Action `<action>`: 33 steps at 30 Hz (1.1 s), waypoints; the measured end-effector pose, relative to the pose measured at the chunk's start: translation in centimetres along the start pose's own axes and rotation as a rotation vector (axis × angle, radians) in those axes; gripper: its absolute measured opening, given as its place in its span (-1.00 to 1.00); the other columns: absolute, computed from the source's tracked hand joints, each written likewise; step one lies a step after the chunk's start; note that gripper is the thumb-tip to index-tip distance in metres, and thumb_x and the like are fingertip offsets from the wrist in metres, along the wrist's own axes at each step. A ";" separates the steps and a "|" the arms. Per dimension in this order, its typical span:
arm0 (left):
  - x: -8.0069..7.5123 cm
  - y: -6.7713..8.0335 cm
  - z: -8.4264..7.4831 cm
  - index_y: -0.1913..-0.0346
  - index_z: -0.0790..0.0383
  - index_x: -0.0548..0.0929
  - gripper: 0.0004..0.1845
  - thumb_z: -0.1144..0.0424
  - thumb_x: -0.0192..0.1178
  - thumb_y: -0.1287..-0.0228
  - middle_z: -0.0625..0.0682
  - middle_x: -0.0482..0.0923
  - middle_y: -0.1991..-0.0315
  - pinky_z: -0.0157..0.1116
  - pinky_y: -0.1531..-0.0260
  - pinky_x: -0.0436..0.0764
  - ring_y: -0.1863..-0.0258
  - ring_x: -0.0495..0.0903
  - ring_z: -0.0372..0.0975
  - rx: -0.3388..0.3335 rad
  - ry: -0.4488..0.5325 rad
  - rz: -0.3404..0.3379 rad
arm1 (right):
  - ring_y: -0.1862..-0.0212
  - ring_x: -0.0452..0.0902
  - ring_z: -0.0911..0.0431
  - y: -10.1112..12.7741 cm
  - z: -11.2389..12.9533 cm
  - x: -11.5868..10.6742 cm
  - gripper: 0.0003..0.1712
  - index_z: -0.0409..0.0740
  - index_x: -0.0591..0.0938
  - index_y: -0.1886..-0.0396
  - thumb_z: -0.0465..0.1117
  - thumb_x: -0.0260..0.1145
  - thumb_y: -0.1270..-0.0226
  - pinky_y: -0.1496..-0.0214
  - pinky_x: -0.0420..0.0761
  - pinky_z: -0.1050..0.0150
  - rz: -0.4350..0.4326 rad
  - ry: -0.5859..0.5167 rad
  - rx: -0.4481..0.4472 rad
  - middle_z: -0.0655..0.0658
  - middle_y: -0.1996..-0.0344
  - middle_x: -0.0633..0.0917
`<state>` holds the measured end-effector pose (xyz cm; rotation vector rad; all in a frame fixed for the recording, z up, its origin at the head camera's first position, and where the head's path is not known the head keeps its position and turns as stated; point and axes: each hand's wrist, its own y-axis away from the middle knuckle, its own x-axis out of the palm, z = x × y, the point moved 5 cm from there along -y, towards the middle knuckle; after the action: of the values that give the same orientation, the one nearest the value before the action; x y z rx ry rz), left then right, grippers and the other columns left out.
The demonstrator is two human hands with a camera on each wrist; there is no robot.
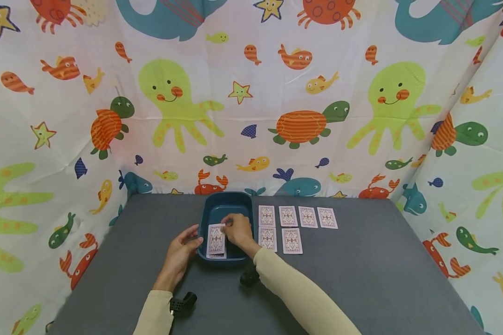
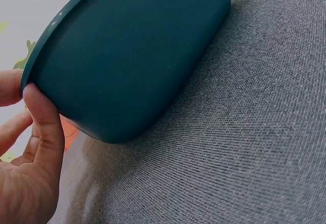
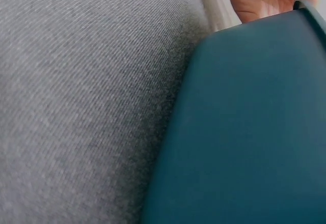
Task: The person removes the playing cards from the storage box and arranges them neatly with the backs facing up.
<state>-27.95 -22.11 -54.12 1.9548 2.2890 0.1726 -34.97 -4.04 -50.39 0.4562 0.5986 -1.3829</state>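
A grey fabric-covered surface (image 1: 360, 279) carries a dark teal tub (image 1: 225, 209) near its far middle, with six face-down playing cards (image 1: 288, 216) laid in two rows just to its right. The left hand (image 1: 180, 253) steadies the tub's near left rim with relaxed fingers. The right hand (image 1: 236, 229) reaches into the tub and pinches the top card (image 1: 215, 239) of a small stack there.

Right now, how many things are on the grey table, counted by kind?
Cards laid face down on the table: 6, first at
Card stack in the tray: 1
Tray: 1
Total: 8
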 end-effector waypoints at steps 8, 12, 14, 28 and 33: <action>0.0 -0.2 -0.3 -0.37 0.07 0.43 -0.47 0.25 0.22 -0.35 0.13 0.36 -0.25 -0.26 0.06 0.45 -0.07 0.39 -0.13 -0.007 -0.011 -0.002 | 0.53 0.50 0.22 -0.3 0.5 -0.6 -0.88 -0.03 0.75 0.24 -0.18 0.43 -0.23 0.51 0.45 0.35 -0.079 -0.056 -0.002 0.02 0.52 0.69; -0.1 -0.3 -0.3 -0.37 0.06 0.42 -0.47 0.24 0.21 -0.35 0.13 0.35 -0.26 -0.27 0.04 0.45 -0.08 0.40 -0.13 -0.009 -0.015 -0.009 | 0.51 0.51 0.22 -0.3 0.7 -0.8 -0.89 -0.02 0.75 0.23 -0.19 0.40 -0.25 0.52 0.46 0.36 -0.108 -0.071 -0.015 -0.01 0.49 0.71; -0.1 -0.2 -0.2 -0.37 0.06 0.43 -0.47 0.26 0.21 -0.35 0.13 0.35 -0.26 -0.27 0.05 0.45 -0.07 0.40 -0.13 -0.013 -0.012 -0.009 | 0.51 0.50 0.22 -0.1 0.7 -1.0 -0.89 0.00 0.75 0.23 -0.19 0.40 -0.25 0.52 0.45 0.37 -0.116 -0.080 -0.006 0.00 0.49 0.71; 0.0 -0.4 -0.1 -0.37 0.06 0.43 -0.47 0.27 0.21 -0.35 0.12 0.36 -0.27 -0.24 0.03 0.43 -0.11 0.41 -0.12 -0.010 -0.007 -0.004 | 0.49 0.56 0.21 1.1 0.9 -4.0 -0.88 -0.02 0.76 0.21 -0.21 0.40 -0.26 0.48 0.46 0.33 -0.158 -0.277 -0.030 -0.04 0.50 0.71; 0.1 -0.2 0.1 -0.37 0.07 0.43 -0.48 0.27 0.19 -0.37 0.13 0.35 -0.27 -0.25 0.01 0.43 -0.09 0.42 -0.14 -0.011 -0.011 -0.003 | 0.44 0.56 0.19 2.0 0.6 -5.0 -0.87 0.00 0.77 0.21 -0.18 0.41 -0.26 0.46 0.44 0.31 -0.147 -0.307 -0.011 -0.04 0.48 0.70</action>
<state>-28.16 -22.07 -54.21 1.9419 2.2785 0.1735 -33.34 -0.31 -46.87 0.1869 0.3931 -1.5518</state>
